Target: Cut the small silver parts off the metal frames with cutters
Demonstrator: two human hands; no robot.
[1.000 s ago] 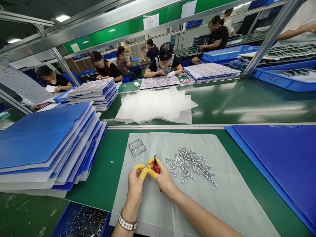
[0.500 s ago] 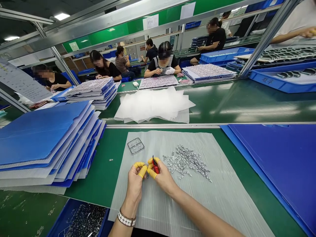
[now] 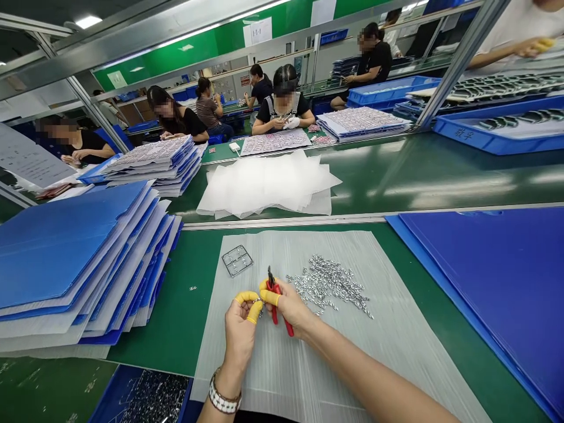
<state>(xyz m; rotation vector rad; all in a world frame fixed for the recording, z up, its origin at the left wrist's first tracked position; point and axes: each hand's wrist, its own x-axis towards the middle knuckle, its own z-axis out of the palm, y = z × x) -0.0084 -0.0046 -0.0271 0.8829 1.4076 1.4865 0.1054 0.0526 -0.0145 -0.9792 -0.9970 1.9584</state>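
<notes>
My left hand point(image 3: 241, 324) has yellow finger cots on the thumb and forefinger, which pinch a small metal part point(image 3: 258, 303) over the grey foam sheet point(image 3: 308, 352). My right hand point(image 3: 288, 305), also with yellow cots, is closed round red-handled cutters point(image 3: 275, 299) whose tip points up and away. The two hands nearly touch. A pile of small shiny metal parts point(image 3: 328, 285) lies just right of the right hand. An empty metal frame point(image 3: 237, 260) rests on the sheet beyond my left hand.
A tall stack of blue and white boards point(image 3: 74, 258) fills the left. A blue board point(image 3: 493, 282) lies at the right. White foam sheets point(image 3: 268, 185) sit on the belt beyond. A blue bin of parts point(image 3: 145, 396) is near left. Several people work across the line.
The cutters have swung up so more of the red handles shows. Both hands stay together over the sheet; the view has tipped slightly.
</notes>
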